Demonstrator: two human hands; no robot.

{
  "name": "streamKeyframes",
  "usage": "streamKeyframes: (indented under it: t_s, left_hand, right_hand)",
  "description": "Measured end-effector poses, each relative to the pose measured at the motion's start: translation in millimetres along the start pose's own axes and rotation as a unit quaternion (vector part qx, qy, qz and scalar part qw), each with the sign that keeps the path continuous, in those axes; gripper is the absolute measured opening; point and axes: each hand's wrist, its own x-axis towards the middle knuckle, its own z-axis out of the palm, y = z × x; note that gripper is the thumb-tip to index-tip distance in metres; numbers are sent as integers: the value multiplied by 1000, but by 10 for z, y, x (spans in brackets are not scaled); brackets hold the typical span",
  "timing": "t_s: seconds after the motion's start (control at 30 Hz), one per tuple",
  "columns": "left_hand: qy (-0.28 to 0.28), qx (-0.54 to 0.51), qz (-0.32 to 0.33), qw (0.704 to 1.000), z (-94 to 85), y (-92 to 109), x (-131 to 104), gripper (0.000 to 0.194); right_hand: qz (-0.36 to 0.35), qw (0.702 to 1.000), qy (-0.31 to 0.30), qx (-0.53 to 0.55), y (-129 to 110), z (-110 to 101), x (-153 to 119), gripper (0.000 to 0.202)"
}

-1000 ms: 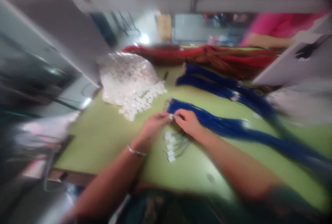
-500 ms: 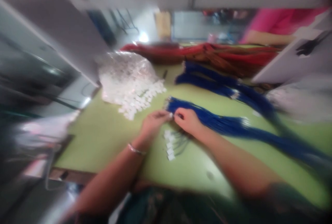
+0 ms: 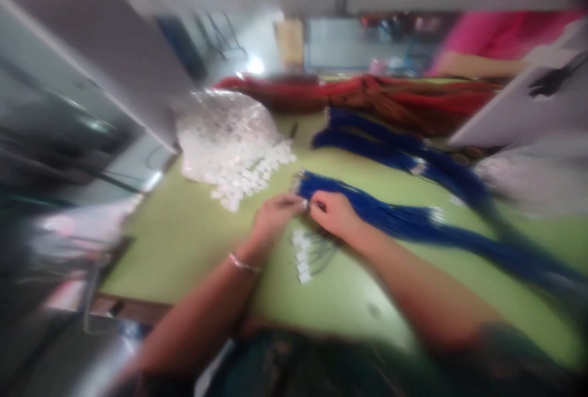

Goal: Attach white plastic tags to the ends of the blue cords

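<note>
My left hand (image 3: 274, 213) is closed in a pinch on a small white connector (image 3: 304, 203). Just to its right, my right hand (image 3: 334, 210) is closed too, its fingertips pinching what looks like the end of a dark blue wire at the connector. Blur hides how far the wire sits in it. Beneath the hands a short row of white connectors (image 3: 302, 257) with dark wires lies on the green table (image 3: 184, 250). A bundle of blue wires (image 3: 390, 218) runs behind my right hand toward the right edge.
A clear plastic bag (image 3: 215, 124) spills many loose white connectors (image 3: 243, 182) at the left. More blue wires (image 3: 367, 143) and red and brown wire bundles (image 3: 395, 97) lie farther back. Another person's pink sleeve (image 3: 487, 35) shows beyond a grey panel (image 3: 519, 90).
Both hands stay pinched together at the connector, with barely any movement. The whole view has shifted very slightly.
</note>
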Motion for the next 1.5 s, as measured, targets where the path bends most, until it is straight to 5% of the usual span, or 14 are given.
streamKeyframes:
  t_s: [0.23,0.37,0.53,0.8,0.9,1.03,1.1,1.17,1.3,1.4,1.5]
  left_hand:
    - [-32,131,98,986,20,16,11,7]
    - [-7,102,59,993,17,20,8,12]
    - [2,79,35,996,6,-18,-22,16]
    - [-32,160,79,983,29,5,-57,11]
    - [-105,272,117,949,46,101,-182,11]
    - [-293,357,201,864,124,258,-378,14]
    - [-316,389,216,838,81,335,-387,18]
    - [-224,456,183,842,-83,397,-301,26]
    - [113,539,130,824,-609,423,58,26]
    - [136,573,114,800,-823,372,278,22]
    - [115,626,78,768,-790,339,346,22]
  right_hand:
    - [-37,998,-6,-40,56,54,0,12]
    - [-38,998,0,57,137,26,8,11]
    - [-91,995,-4,29,155,-6,16,13]
    - [-79,995,-45,40,196,-14,24,17]
    - [-28,997,-19,73,182,-58,43,27]
    - [-5,993,13,114,118,-2,61,18]
    - [-14,992,-13,127,95,71,48,18]
    - [-19,990,-37,131,89,139,28,16]
    - [-20,991,-17,135,106,184,13,18]
    - [-20,990,3,137,103,159,14,16]
    - [-8,992,5,126,90,126,8,16]
